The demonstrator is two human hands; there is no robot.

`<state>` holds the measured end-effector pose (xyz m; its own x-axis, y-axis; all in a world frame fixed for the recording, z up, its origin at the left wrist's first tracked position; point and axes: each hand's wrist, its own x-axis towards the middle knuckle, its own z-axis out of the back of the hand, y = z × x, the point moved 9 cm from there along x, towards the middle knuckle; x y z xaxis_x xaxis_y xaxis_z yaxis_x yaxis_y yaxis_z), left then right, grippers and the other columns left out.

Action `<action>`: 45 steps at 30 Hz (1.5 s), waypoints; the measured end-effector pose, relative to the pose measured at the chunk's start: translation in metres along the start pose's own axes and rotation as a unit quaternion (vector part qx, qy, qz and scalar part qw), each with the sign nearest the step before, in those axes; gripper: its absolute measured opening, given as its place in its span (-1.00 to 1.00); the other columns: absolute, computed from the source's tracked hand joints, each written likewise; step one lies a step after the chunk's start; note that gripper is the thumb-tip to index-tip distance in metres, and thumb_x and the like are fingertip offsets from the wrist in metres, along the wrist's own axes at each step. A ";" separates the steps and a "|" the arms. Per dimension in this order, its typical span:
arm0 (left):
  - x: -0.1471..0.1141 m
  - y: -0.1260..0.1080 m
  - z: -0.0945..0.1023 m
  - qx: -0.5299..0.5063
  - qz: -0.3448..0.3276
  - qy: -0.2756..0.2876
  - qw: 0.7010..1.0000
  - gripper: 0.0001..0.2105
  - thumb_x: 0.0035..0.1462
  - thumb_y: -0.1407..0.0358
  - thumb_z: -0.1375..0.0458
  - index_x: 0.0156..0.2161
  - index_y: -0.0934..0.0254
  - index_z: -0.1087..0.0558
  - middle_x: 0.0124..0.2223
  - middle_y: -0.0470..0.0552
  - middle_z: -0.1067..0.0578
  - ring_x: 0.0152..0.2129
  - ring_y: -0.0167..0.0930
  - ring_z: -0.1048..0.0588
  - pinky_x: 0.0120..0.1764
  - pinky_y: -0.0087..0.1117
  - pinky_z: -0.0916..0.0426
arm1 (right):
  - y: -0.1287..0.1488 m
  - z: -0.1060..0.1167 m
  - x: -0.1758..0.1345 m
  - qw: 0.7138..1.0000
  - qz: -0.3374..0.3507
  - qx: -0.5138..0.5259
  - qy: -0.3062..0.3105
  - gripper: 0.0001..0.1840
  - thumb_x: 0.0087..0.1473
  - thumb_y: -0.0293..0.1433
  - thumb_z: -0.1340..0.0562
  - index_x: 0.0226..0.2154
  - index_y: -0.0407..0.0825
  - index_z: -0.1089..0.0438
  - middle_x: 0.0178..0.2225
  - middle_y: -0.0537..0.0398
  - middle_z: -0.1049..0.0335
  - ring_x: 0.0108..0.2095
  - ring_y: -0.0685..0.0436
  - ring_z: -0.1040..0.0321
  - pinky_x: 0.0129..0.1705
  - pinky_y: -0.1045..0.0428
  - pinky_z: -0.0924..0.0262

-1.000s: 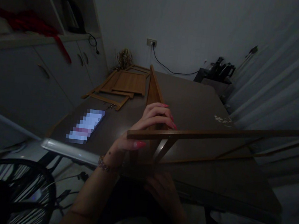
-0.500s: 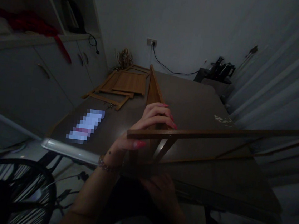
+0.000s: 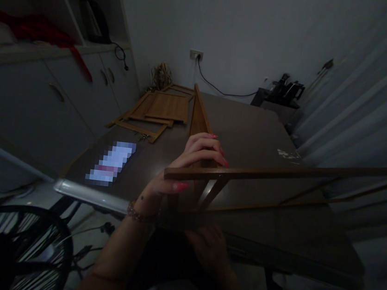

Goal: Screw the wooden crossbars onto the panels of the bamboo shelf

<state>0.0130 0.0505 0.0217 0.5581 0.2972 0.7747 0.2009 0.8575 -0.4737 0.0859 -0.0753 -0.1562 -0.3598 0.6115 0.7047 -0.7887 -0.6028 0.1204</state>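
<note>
Left hand point(image 3: 190, 156) grips wooden frame point(image 3: 281, 173) near table edge point(image 3: 93, 196).

The left hand point(image 3: 197, 157) has long, tapered nails point(image 3: 180, 187) in glossy pinkish red. Just below it, a beaded bracelet point(image 3: 139, 214) circles the wrist point(image 3: 150, 199), near a small dark spot point(image 3: 142, 198). Lower still, dark clothing point(image 3: 163, 255) shows between the bare forearms point(image 3: 116, 250).

Wooden frame point(image 3: 267, 173) runs off right edge. Left hand point(image 3: 192, 154) partly hidden behind its rail. Right hand point(image 3: 208, 249) in deep shadow, contact unreadable. Phone point(image 3: 110, 163) screen pixelated. Small bits point(image 3: 142, 137) near panels point(image 3: 168, 107) too tiny to ID.
</note>
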 end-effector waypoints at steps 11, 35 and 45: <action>-0.002 0.003 -0.002 0.025 -0.017 0.021 0.999 -0.28 0.13 -0.29 0.33 0.00 0.18 -0.37 -0.03 0.09 -0.37 0.05 -0.14 -0.26 0.26 0.04 0.06 | -0.001 0.015 0.006 0.998 -0.021 0.046 -0.032 -0.77 0.25 -0.50 -0.10 -0.11 -0.03 -0.41 -0.43 0.09 -0.43 -0.42 -0.04 -0.32 -0.34 0.04 -0.24; -0.001 -0.002 0.000 0.021 -0.003 0.026 0.999 -0.21 0.10 -0.34 0.37 0.01 0.20 -0.37 -0.03 0.10 -0.38 0.05 -0.16 -0.27 0.28 0.02 0.09 | -0.011 0.011 -0.009 0.993 -0.043 0.103 -0.041 -0.74 0.23 -0.41 -0.20 -0.02 0.05 -0.39 -0.29 0.15 -0.57 -0.29 -0.01 -0.51 -0.20 0.10 -0.44; -0.001 0.000 -0.001 0.039 -0.008 0.024 0.999 -0.21 0.10 -0.33 0.39 0.01 0.18 -0.37 -0.03 0.10 -0.38 0.05 -0.16 -0.28 0.27 0.03 0.05 | -0.009 0.011 -0.002 0.994 -0.032 0.099 -0.025 -0.80 0.20 -0.47 -0.23 -0.10 -0.02 -0.41 -0.31 0.11 -0.54 -0.28 -0.02 -0.49 -0.28 0.10 -0.38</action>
<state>0.0126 0.0496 0.0205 0.5943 0.2641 0.7597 0.1473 0.8928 -0.4256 0.0991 -0.0768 -0.1515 -0.2824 0.6288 0.7245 -0.6944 -0.6551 0.2978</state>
